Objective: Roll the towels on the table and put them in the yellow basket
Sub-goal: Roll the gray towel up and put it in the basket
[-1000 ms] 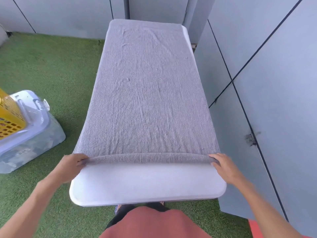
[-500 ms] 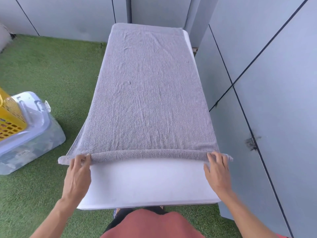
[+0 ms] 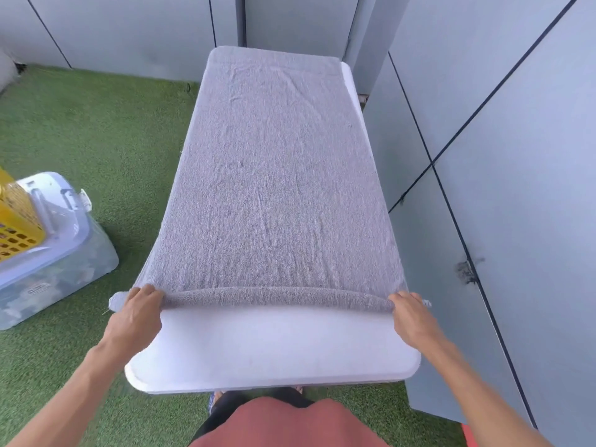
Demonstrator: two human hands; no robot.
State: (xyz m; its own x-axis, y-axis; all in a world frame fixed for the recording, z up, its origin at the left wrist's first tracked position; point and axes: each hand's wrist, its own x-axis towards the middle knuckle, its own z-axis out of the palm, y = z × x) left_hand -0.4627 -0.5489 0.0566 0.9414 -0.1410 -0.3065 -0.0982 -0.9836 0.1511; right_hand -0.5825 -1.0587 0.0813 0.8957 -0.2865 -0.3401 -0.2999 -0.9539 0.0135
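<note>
A grey towel [image 3: 274,175] lies spread along the white table [image 3: 271,350], its near edge turned over into a thin roll [image 3: 277,296]. My left hand [image 3: 137,314] grips the roll's left end, where the towel overhangs the table. My right hand [image 3: 411,314] grips the right end of the roll. The yellow basket [image 3: 16,221] stands at the far left, partly cut off by the frame edge.
The basket rests on a clear plastic lidded box [image 3: 54,253] on green artificial grass [image 3: 96,133]. Grey wall panels [image 3: 500,156] run close along the table's right side and behind it. Bare tabletop shows between the roll and me.
The roll has grown slightly thicker and shifted a little away from me. Both hands stay on its ends, their fingers now curled over it.
</note>
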